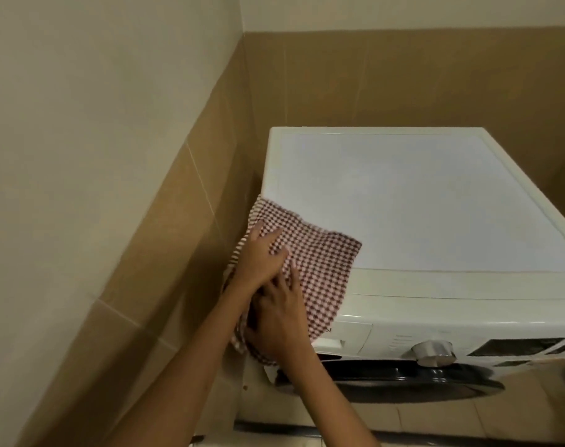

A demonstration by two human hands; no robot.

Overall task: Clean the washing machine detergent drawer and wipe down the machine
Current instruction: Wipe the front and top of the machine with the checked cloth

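Note:
A white front-loading washing machine (435, 201) stands in a tiled corner. A red-and-white checked cloth (319, 262) lies over its front left corner and hangs down the front and left side. My left hand (261, 256) presses flat on the cloth at the machine's left edge. Just below it, my right hand (276, 321) grips the bunched cloth against the front left corner. The detergent drawer (348, 337) is pushed in, its left part covered by the cloth.
A silver dial (434, 351), a dark display (513, 346) and the dark round door (403, 379) sit on the machine's front. Tan tiled walls (190, 195) stand close to the left and behind. A tiled floor (435, 417) lies below.

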